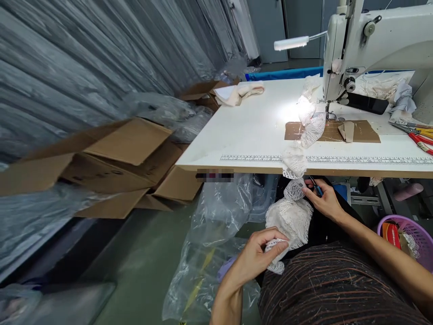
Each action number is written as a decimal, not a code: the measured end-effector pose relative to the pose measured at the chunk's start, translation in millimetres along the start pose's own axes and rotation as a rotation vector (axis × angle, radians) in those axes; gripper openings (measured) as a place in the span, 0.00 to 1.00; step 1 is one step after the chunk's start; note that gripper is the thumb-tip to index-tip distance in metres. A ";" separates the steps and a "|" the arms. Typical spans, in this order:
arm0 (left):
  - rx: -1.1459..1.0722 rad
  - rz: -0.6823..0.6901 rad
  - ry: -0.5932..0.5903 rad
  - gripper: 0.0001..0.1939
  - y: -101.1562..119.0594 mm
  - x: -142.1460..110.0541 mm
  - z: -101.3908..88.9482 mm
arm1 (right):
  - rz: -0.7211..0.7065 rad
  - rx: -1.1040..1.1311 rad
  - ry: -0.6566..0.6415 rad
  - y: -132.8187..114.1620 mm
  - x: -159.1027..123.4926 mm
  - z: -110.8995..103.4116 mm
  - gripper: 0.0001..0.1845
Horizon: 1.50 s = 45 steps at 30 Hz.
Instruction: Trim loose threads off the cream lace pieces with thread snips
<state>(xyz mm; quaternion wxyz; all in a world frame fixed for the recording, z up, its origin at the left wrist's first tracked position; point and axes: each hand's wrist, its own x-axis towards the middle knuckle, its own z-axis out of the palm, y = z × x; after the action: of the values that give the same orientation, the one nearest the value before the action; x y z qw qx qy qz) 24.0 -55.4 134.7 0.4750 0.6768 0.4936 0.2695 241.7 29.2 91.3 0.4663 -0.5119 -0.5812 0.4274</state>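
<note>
White scalloped lace [293, 219] runs in a chain of pieces from the sewing machine's needle area [327, 112], over the table edge and down to my lap. Low on the lace, my left hand [260, 255] is closed, its thumb and fingers pinching the end. Just below the table edge, my right hand [323, 197] is closed around a small blue-and-black tool [316, 187] that looks like thread snips. Its thumb and fingertip also touch the narrow part of the lace. The tool's tip is partly hidden.
The white sewing table [237, 131] carries a printed ruler, brown card [361, 132], red-handled pliers [419, 143], a black phone [367, 104] and folded cream fabric [238, 93]. Open cardboard boxes [128, 140] and plastic bags [219, 212] lie left. A purple basket [416, 230] stands right.
</note>
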 end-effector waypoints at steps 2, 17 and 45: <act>0.001 0.051 0.061 0.12 -0.7 5.8 -11.8 | 0.006 0.001 0.010 1.6 2.3 2.6 0.22; -0.013 0.213 0.166 0.16 9.4 75.8 -31.5 | 0.153 0.157 -0.221 -26.6 -33.5 -7.0 0.24; -0.391 -0.153 0.314 0.24 17.5 82.2 -5.8 | 0.115 0.160 -0.006 -45.0 -35.9 -55.4 0.25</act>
<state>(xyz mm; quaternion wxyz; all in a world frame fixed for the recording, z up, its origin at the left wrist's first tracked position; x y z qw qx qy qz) 56.6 21.6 144.4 0.5335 0.4826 0.5495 0.4248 288.6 -10.4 142.4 0.4786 -0.5042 -0.5165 0.5000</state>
